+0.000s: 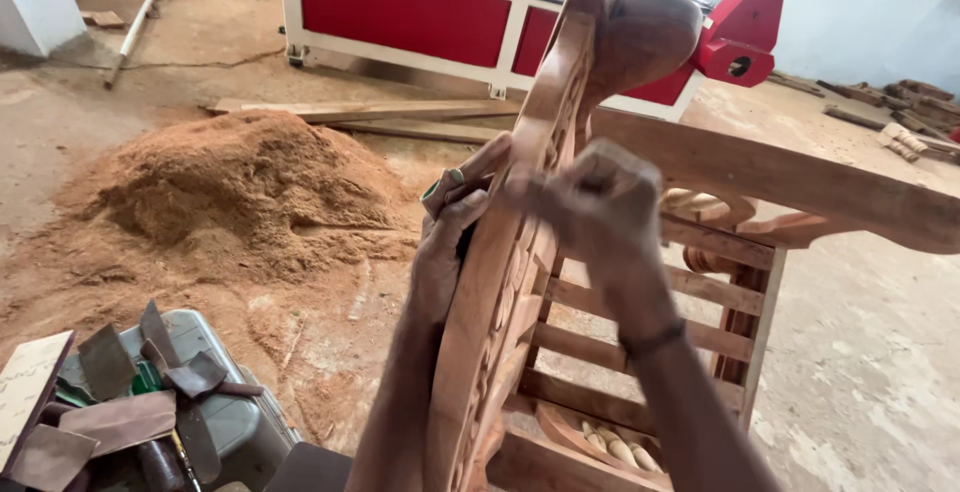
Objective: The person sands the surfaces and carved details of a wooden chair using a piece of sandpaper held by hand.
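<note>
A carved wooden chair back (500, 282) stands upright in front of me, seen edge-on, with a rounded top (645, 37) and an armrest (800, 187) running off to the right. My left hand (445, 257) grips the left edge of the carved panel, a green-handled tool partly hidden under its fingers. My right hand (600, 197) is closed against the panel's right face; what it holds is hidden. Slats of the wooden seat frame (640, 352) lie below.
A large sawdust heap (240, 187) covers the floor at left. A grey case (215, 402) with sandpaper scraps (120, 417) sits at lower left. A red and white machine (420, 12) stands behind, with wooden planks (380, 112) before it and scrap wood (910, 112) at right.
</note>
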